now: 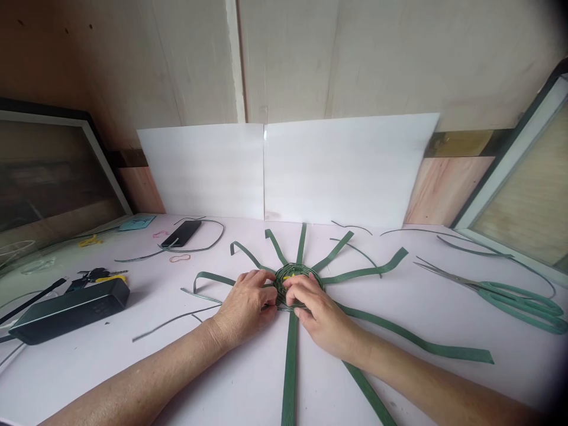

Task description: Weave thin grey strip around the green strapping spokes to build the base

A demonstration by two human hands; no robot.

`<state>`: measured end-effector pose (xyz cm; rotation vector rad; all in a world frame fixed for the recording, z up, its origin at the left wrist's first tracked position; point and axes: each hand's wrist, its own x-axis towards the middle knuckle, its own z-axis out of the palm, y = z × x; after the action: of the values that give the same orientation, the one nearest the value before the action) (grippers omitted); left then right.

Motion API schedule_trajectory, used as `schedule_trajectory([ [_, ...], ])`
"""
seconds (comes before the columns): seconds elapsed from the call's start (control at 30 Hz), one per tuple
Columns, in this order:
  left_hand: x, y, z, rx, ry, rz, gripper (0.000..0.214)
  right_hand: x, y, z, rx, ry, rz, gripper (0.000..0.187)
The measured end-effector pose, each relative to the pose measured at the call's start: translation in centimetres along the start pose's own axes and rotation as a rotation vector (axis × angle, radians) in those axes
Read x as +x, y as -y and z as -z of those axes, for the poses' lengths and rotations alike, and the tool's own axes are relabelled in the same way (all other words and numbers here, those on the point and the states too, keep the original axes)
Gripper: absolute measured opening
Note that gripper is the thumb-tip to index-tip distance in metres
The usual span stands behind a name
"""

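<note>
A round woven piece of thin green strands lies flat on the table, with several wide green strips fanning out from it. Some yellow shows at its middle. My left hand grips the left edge of the weave, its fingers bent and pressed together. From the right, my right hand curls over the front right part, with thumb and forefinger closed at the rim. Its fingertips are partly hidden, so the exact strand between them does not show. A loose thin strand extends left from near my left hand.
Green-handled scissors lie open at the right. At the left are a dark box-shaped device, a black phone and a yellow-handled tool. Thin cut strands are scattered about. White boards stand at the back.
</note>
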<state>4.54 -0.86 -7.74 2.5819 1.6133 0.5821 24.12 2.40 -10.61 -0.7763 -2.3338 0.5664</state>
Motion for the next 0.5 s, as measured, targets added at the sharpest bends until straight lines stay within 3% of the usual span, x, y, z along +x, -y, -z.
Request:
schedule_trajectory([
  [0.13,0.2,0.4,-0.2,-0.126,0.035,0.021,0.012,-0.2,-0.5,0.2,-0.087,-0.031,-0.058,0.040],
  [0.27,0.5,0.6,-0.4,-0.109,0.040,-0.004,0.011,-0.1,-0.8,0.5,-0.120,-0.040,-0.075,0.041],
  [0.5,0.8,0.1,-0.5,-0.066,-0.012,0.034,0.011,0.4,-0.9,1.2,-0.169,0.029,0.038,0.037],
])
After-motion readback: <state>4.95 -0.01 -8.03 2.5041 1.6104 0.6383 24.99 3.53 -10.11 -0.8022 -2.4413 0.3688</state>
